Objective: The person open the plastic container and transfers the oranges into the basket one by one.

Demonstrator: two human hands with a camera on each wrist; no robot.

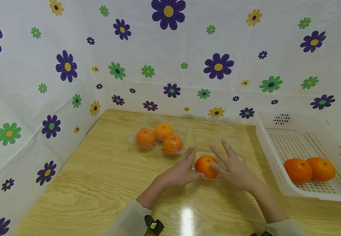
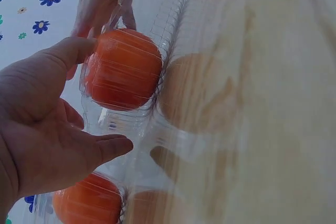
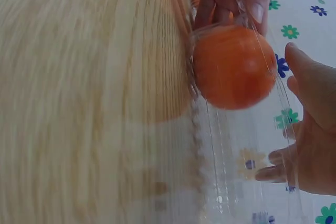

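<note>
Two bare hands, w/ sleeves showing, work over a wood-grain table [image 1: 99, 190]. Btwn them, approx. mid-table on the near side, is one orange [image 1: 206, 167] inside a see-through plastic box [image 3: 218, 145]. L hand [image 1: 180, 171] is on the box's left, thumb held apart from fingers; R hand [image 1: 234, 167] is on its right, fingers spread wide. Neither grips anything; can't tell for sure whether the thumbs touch fruit or plastic.

Handling, judged by eye: orange prob. firm w/ a little give, moderately heavy for its size, smooth skin, so a bit slippery & apt to roll. Best held round its widest part w/ thumb & several fingers. Box looks v. light, thin, springy; would dent or crack if squeezed hard. Hold it by the ribbed side walls or rim, both sides at once.

Farther & left: another see-through box [image 1: 179, 126] w/ three oranges [image 1: 172, 144]. Far side, just right of that: a further see-through plastic piece [image 1: 217, 131]. Far right: white slatted basket [image 1: 270, 160] w/ two oranges [image 1: 298, 170] side by side.

Brands/text: no readable writing or labels. Wrist device [image 1: 155, 226] on L has a yellow mark, too small to read. Backdrop cloth [image 1: 143, 49] has flowers, no words.
</note>
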